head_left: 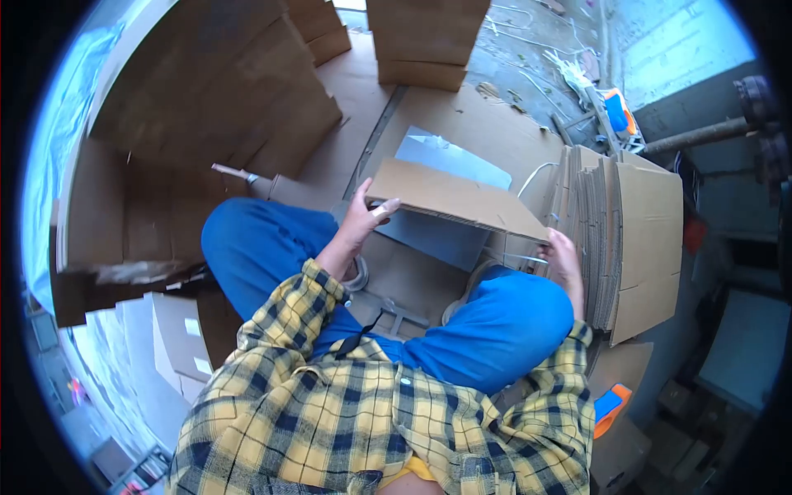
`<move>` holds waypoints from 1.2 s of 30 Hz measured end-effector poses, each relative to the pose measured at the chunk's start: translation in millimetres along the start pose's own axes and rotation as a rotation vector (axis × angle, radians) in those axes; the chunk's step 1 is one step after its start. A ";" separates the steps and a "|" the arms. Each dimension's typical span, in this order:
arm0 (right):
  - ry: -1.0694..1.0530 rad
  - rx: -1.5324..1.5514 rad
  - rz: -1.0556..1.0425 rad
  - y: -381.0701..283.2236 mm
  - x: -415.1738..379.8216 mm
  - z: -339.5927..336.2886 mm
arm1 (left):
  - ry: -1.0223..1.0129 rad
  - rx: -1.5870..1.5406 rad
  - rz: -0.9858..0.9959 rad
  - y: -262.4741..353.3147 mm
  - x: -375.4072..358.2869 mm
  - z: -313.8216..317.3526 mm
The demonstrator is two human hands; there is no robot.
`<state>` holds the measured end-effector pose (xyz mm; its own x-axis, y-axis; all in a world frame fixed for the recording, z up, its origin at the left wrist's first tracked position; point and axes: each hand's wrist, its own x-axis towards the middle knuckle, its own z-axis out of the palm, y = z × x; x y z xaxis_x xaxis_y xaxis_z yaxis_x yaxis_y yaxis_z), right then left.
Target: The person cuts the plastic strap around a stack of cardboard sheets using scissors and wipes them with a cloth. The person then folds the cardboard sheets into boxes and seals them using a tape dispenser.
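Note:
A folded brown cardboard piece [458, 194] is held level in front of my knees. My left hand [361, 219] is closed on its left end, with a pale wrap on the thumb. At the opposite end, the fingers of my right hand [563, 257] pinch the corner. Beneath the cardboard lies a smooth grey-blue sheet [437, 239], its middle hidden by the piece. Close by my right hand stands a stack of flattened cardboard [590, 239].
Large cardboard boxes [214, 91] rise on the left. Another upright carton [427, 37] stands at the back. An orange-and-blue tool [610, 410] lies at lower right, and a similar orange-and-blue object [619, 113] is at the upper right. A thin stick-like item [235, 172] rests by my left knee.

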<state>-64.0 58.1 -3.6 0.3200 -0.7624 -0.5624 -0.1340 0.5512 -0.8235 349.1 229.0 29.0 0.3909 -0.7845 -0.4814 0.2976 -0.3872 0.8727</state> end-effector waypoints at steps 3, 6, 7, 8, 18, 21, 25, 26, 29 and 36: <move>-0.026 -0.319 0.124 -61.9 -28.8 19.1 | 0.020 0.096 0.078 -12.4 -2.8 -11.2; -0.060 -0.579 0.208 -98.8 -52.6 49.2 | 0.158 0.204 0.149 -28.3 4.9 -14.0; -0.126 -0.698 0.236 -102.7 -52.0 50.1 | 0.191 0.190 0.150 -30.4 7.8 -14.9; -0.129 -0.708 0.237 -107.4 -52.8 54.8 | 0.225 0.178 0.149 -32.5 9.6 -16.7; -0.479 -1.103 0.612 -90.3 -43.2 112.7 | 0.377 0.095 0.103 -25.0 17.4 -24.6; -0.508 -1.062 0.640 -54.2 -47.3 124.6 | 0.313 0.102 0.199 -41.6 49.0 -32.8; -0.499 -1.204 0.440 -66.3 -82.6 151.5 | 0.311 0.142 0.200 -33.1 52.2 -25.7; -0.524 -1.401 0.217 -68.6 -82.3 158.5 | 0.302 0.145 0.198 -37.4 53.5 -24.3; -0.406 -1.315 -0.021 -56.6 -76.4 183.7 | 0.275 0.104 0.236 -35.3 45.2 -23.8; -0.544 -1.009 -0.110 -5.3 -45.0 217.0 | 0.359 0.276 0.344 -44.4 20.0 -8.9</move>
<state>125.8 163.1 42.2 0.7059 -0.4070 -0.5797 -0.6914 -0.2182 -0.6887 351.4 234.8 -20.1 0.7108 -0.6928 -0.1214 -0.1188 -0.2884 0.9501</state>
